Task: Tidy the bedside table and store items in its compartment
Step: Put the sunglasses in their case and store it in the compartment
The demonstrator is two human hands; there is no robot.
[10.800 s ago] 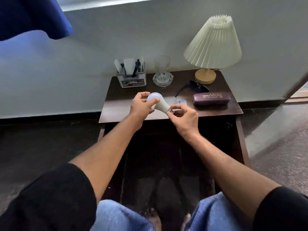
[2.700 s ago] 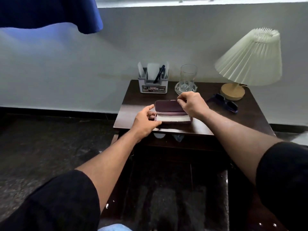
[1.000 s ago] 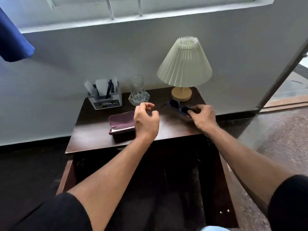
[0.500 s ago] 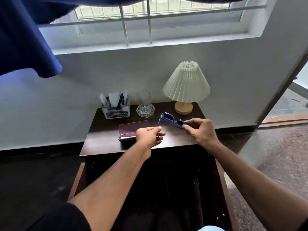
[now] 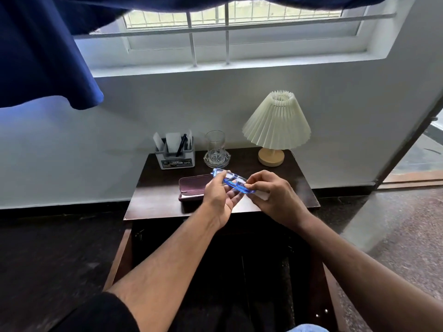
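Note:
Blue-framed glasses [image 5: 233, 182] are held in the air above the dark wooden bedside table [image 5: 155, 202]. My left hand [image 5: 219, 200] grips their left end and my right hand [image 5: 273, 196] pinches their right end. An open maroon glasses case [image 5: 191, 189] lies on the table just left of my left hand, its pale lining showing along the front. The table's compartment below [image 5: 215, 259] is dark, and its contents cannot be made out.
At the back of the table stand a grey organiser with pens and cards [image 5: 175, 155], a drinking glass on a glass dish [image 5: 215, 149] and a lamp with a pleated cream shade [image 5: 276, 127]. A blue curtain [image 5: 43, 56] hangs at upper left. The wall is right behind.
My right hand lifted the glasses off the table and brought them toward the middle. My left hand rose from near the case and took hold of their left end. The camera tilted up.

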